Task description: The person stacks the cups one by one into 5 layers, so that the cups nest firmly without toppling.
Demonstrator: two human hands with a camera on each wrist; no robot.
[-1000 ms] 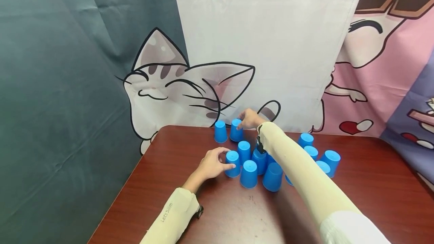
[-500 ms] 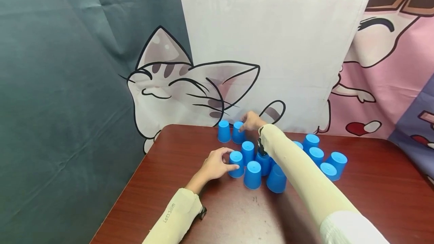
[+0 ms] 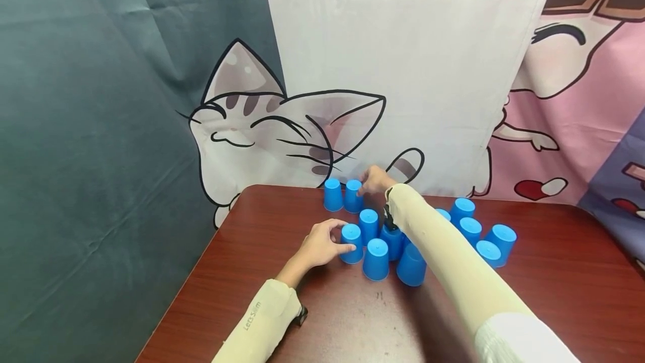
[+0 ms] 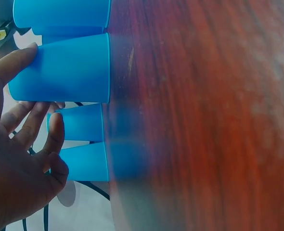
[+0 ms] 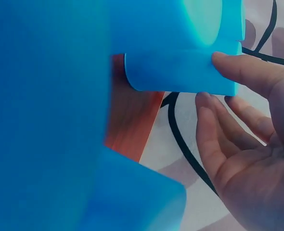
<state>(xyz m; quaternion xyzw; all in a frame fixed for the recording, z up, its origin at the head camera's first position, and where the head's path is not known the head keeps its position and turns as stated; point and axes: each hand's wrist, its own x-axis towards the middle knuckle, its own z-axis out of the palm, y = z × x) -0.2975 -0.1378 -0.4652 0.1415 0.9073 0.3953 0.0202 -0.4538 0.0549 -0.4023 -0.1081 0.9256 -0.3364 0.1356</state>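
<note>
My left hand (image 3: 319, 244) holds an upside-down blue plastic cup (image 3: 351, 245) at the left front of a cluster of cups. In the left wrist view the thumb lies on that cup's (image 4: 65, 72) side, with the other fingers round its far side. Farther back, my right hand (image 3: 374, 180) pinches another upturned blue cup (image 3: 352, 199) between thumb and fingertips. Directly left of it stands a similar cup (image 3: 332, 195). In the right wrist view the thumb and fingertips are near the base end of the gripped cup (image 5: 180, 72).
Several more upside-down blue cups, such as a near one (image 3: 375, 261), stand in the middle of the brown wooden table (image 3: 347, 318). Another group, including a rear cup (image 3: 462, 212), is at the right, partly behind my right sleeve (image 3: 443, 251). A cartoon-printed curtain (image 3: 428, 71) hangs behind.
The right hand's cup has shifted slightly left, closer to the cup beside it. My left hand keeps its hold. The head view has turned a little.
</note>
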